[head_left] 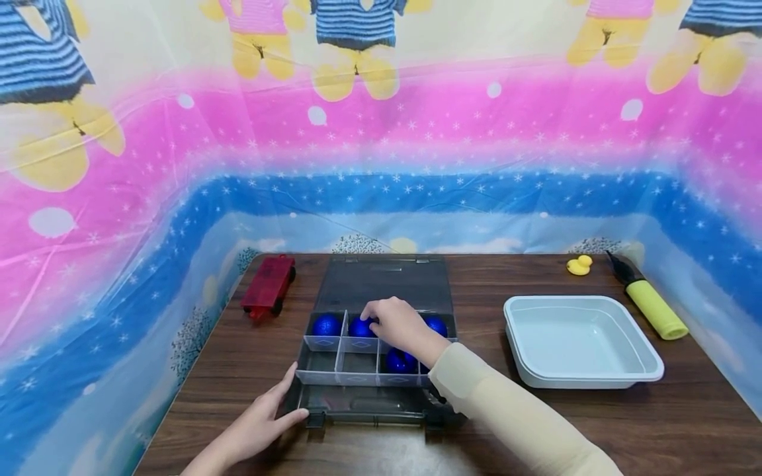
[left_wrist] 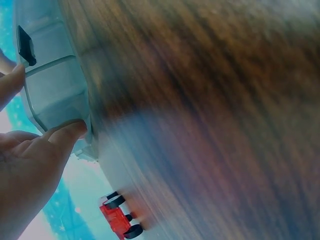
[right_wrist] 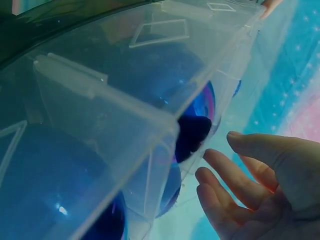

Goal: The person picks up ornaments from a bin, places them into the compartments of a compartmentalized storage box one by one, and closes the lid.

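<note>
A dark see-through compartment box [head_left: 372, 400] lies with its lid folded back on the table. Shiny blue balls sit in several compartments, among them one at the back left [head_left: 326, 325], one beside it [head_left: 360, 327] and one in the front row [head_left: 400, 361]. My right hand [head_left: 401, 324] is over the back row, its bent fingertips right at the second ball; in the right wrist view, thumb and loosely bent fingers [right_wrist: 240, 185] stand apart with nothing between them. The left hand [head_left: 262, 420] rests against the box's front left corner, thumb [left_wrist: 75, 129] on the wall, fingers extended.
At the back left stands a red toy vehicle [head_left: 269, 287]. To the right are a pale blue basin [head_left: 586, 380], a yellow rubber duck [head_left: 580, 265] and a yellow-green hand pump [head_left: 655, 309]. A patterned cloth [head_left: 417, 192] hangs behind the table [head_left: 482, 436].
</note>
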Demonstrator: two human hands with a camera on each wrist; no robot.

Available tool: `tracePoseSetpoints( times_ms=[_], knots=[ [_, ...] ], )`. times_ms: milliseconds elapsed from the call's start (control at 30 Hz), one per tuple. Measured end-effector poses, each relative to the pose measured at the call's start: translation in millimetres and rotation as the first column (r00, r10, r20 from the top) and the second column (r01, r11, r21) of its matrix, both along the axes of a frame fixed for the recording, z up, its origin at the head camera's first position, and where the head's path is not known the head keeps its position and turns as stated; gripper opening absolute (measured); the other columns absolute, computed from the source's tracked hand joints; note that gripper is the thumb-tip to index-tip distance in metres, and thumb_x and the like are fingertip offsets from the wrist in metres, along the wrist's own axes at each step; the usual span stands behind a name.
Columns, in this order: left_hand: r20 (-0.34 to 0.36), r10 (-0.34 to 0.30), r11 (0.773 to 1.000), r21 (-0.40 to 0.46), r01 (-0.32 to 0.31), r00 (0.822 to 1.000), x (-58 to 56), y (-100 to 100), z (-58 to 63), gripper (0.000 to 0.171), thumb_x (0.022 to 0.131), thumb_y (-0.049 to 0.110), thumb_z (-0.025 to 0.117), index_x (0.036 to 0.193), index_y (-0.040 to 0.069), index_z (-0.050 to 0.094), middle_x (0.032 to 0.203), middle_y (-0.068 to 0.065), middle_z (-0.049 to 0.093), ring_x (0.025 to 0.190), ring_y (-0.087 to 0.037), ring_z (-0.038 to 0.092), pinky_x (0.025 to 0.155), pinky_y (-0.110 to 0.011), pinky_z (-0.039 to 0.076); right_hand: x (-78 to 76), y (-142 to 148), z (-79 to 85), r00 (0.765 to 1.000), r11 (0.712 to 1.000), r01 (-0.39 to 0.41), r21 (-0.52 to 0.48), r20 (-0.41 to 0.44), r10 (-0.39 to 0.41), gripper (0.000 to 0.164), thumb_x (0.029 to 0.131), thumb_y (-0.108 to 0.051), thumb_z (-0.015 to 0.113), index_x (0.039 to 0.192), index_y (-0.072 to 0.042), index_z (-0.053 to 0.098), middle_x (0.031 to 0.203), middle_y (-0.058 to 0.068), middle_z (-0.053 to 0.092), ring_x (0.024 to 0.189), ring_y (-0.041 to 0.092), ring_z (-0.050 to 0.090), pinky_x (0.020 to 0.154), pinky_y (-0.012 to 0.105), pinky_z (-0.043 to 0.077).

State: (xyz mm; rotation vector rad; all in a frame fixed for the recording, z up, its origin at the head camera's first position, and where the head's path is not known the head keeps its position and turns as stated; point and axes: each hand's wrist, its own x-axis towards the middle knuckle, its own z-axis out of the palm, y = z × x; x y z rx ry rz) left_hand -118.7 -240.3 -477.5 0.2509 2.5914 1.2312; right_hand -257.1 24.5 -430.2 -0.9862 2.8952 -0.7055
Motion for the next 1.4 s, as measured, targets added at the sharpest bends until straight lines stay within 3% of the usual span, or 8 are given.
tracePoseSetpoints(
  times_ms=[200, 400, 567, 700, 900, 967, 1200, 1400],
  knots=[
    [0.006, -0.006, 1.000, -0.001, 0.006, 1.000, -0.6, 1.0, -0.3, 0.086, 0.094, 0.035, 0.063, 0.154, 0.002, 0.010, 0.153, -0.026, 0.018, 0.137, -0.041, 0.023, 0.106, -0.057, 0.026, 1.3, 22.0, 14.3, 0.999, 0.999, 0.038, 0.009, 0.012, -0.038, 0.020, 0.092, -0.015, 0.068, 0.111, -0.018, 0.072, 0.109, -0.001, 0.069, 0.091, 0.014, 0.065, 0.080, 0.034, 0.053],
    [0.042, 0.011, 1.000, -0.002, -0.010, 0.999, -0.2, 0.1, 1.4, 0.087, 0.094, 0.035, 0.063, 0.154, 0.003, 0.010, 0.154, -0.026, 0.017, 0.138, -0.042, 0.022, 0.106, -0.058, 0.025, -2.1, 56.8, 22.2, 0.990, 0.987, 0.135, -0.089, 0.047, -0.131, 0.019, 0.092, -0.021, 0.068, 0.111, -0.020, 0.071, 0.108, -0.004, 0.068, 0.094, 0.015, 0.063, 0.081, 0.037, 0.051],
    [0.040, -0.003, 1.000, 0.008, 0.002, 0.999, -0.5, -0.5, 2.8, 0.087, 0.094, 0.035, 0.063, 0.154, 0.002, 0.010, 0.154, -0.026, 0.016, 0.138, -0.042, 0.021, 0.106, -0.058, 0.025, -9.3, 89.2, 15.3, 0.968, 0.960, 0.245, -0.132, 0.088, -0.235, 0.028, 0.092, -0.026, 0.068, 0.119, -0.019, 0.068, 0.110, 0.001, 0.065, 0.090, 0.020, 0.059, 0.077, 0.042, 0.048],
    [0.016, -0.025, 1.000, -0.008, 0.025, 1.000, -1.9, -3.2, -0.9, 0.087, 0.095, 0.039, 0.061, 0.154, 0.002, 0.010, 0.153, -0.028, 0.016, 0.137, -0.044, 0.022, 0.104, -0.059, 0.027, -16.4, 109.2, 8.0, 0.943, 0.933, 0.323, -0.156, 0.139, -0.303, 0.037, 0.094, -0.026, 0.065, 0.129, -0.013, 0.061, 0.120, 0.010, 0.061, 0.107, 0.030, 0.056, 0.085, 0.049, 0.047],
    [-0.008, -0.050, 0.997, -0.056, 0.049, 0.999, -3.2, -5.2, -6.0, 0.085, 0.096, 0.043, 0.057, 0.155, 0.006, 0.008, 0.151, -0.031, 0.019, 0.134, -0.047, 0.026, 0.101, -0.061, 0.031, -21.7, 125.0, -6.9, 0.913, 0.902, 0.392, -0.179, 0.193, -0.358, 0.040, 0.098, -0.018, 0.057, 0.135, -0.003, 0.054, 0.130, 0.018, 0.057, 0.117, 0.033, 0.054, 0.094, 0.050, 0.044],
    [0.019, -0.027, 1.000, -0.005, 0.027, 0.999, -1.8, -3.2, -2.5, 0.086, 0.095, 0.039, 0.061, 0.155, 0.006, 0.010, 0.152, -0.030, 0.018, 0.135, -0.047, 0.025, 0.102, -0.062, 0.028, -21.9, 126.7, -10.6, 0.905, 0.899, 0.407, -0.163, 0.205, -0.372, 0.041, 0.100, -0.018, 0.054, 0.136, 0.001, 0.052, 0.131, 0.020, 0.055, 0.119, 0.035, 0.053, 0.096, 0.051, 0.043],
    [0.062, 0.000, 1.000, -0.004, 0.000, 0.998, -0.5, 0.9, 5.5, 0.088, 0.094, 0.036, 0.063, 0.154, 0.003, 0.009, 0.154, -0.026, 0.015, 0.138, -0.042, 0.020, 0.106, -0.059, 0.024, -28.5, 128.8, -25.1, 0.859, 0.890, 0.456, -0.009, 0.267, -0.437, 0.046, 0.102, -0.023, 0.046, 0.137, 0.008, 0.048, 0.134, 0.026, 0.051, 0.123, 0.040, 0.047, 0.098, 0.054, 0.040],
    [0.069, 0.005, 1.000, 0.000, -0.005, 0.998, -1.5, 1.1, 4.3, 0.087, 0.094, 0.033, 0.063, 0.154, 0.002, 0.009, 0.154, -0.027, 0.015, 0.138, -0.042, 0.021, 0.106, -0.058, 0.024, -34.8, 129.3, -34.4, 0.858, 0.906, 0.422, 0.017, 0.314, -0.406, 0.042, 0.103, -0.019, 0.046, 0.132, 0.009, 0.053, 0.131, 0.025, 0.054, 0.120, 0.038, 0.051, 0.094, 0.052, 0.043]
  ],
)
